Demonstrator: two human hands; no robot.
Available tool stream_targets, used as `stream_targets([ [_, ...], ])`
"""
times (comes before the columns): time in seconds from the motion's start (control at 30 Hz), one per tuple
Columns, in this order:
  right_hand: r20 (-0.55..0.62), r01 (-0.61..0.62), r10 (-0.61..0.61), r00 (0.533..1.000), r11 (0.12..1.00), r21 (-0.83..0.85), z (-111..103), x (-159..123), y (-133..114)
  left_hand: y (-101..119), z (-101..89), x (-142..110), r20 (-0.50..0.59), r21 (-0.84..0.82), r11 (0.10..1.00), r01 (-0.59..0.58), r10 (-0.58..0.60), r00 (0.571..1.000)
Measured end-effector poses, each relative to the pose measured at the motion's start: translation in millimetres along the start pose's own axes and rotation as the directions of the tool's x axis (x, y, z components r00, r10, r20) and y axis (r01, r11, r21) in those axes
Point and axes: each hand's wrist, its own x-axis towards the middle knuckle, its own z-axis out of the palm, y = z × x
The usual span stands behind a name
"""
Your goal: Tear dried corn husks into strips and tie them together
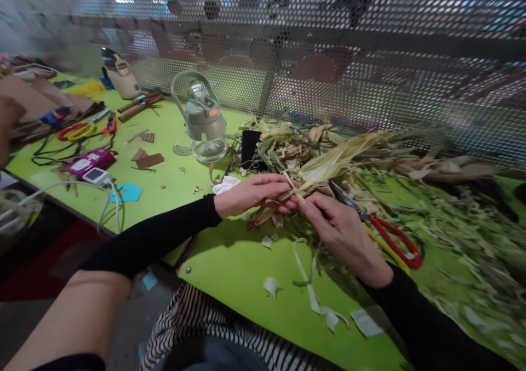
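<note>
the left hand [261,194] is bending its fingers around the near end of the corn husk bundle [337,160] (pale, fanning out to the right above the green table [242,267]); the right hand [343,231] is pinching that same end between thumb and fingers, with red-and-yellow-handled scissors [394,242] lying just beside it.

So our lime-green bench [230,272] has red-and-yellow-handled scissors [388,237], a clear water bottle [205,124], a black phone [250,147] and loads of shredded corn husk [464,239] on it.
</note>
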Motion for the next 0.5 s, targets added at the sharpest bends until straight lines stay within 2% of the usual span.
stream_targets([
  [0.1, -0.067, -0.048, 0.046, 0.997, 0.999, -0.017, -2.8, 2.2, 8.7, 2.1, -3.3, 0.3, 0.014, -0.084, 0.996, 0.001, 0.000, 1.000],
  [0.3, -0.249, -0.072, 0.086, 0.965, 0.995, 0.067, 2.4, -1.3, 14.3, -0.3, -1.0, -1.1, -0.019, -0.092, 0.994, -0.051, 0.049, 0.999],
  [0.37, -0.288, -0.014, 0.024, 0.957, 0.999, 0.037, 4.1, -2.8, 12.4, -2.8, -0.2, -0.7, -0.001, -0.101, 0.993, -0.060, 0.060, 0.998],
  [0.43, -0.290, 0.096, -0.117, 0.950, 0.992, -0.083, 4.4, -3.9, 10.5, -5.8, 1.3, -0.7, 0.001, -0.095, 0.994, -0.060, 0.060, 0.998],
  [0.5, -0.242, 0.219, -0.282, 0.928, 0.941, -0.259, 3.9, -4.8, 10.3, -9.0, 4.2, -1.7, -0.031, -0.082, 0.994, -0.068, 0.066, 0.997],
])
